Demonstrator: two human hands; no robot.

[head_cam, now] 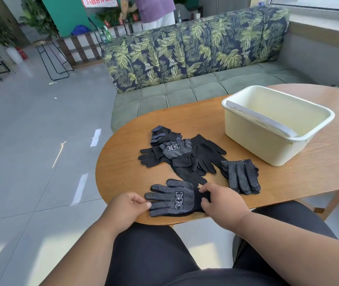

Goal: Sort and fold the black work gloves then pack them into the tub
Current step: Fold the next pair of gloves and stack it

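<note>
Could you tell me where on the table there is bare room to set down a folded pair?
Bare wood lies right of the dotted glove stack, in front of the tub, and along the table's left edge beside the glove pile. The near edge is crowded: both hands hold the flat glove there.

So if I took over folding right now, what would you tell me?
Left hand pinches the fingertips of the dotted glove lying flat at the near table edge; right hand pinches its cuff.
Folded dotted gloves sit to its right.
Unsorted glove pile is mid-table.
The cream tub, far right, looks empty.
Done: one bundle folded, it seems.
Left: fold this glove, sort the pile, pack everything.
</note>
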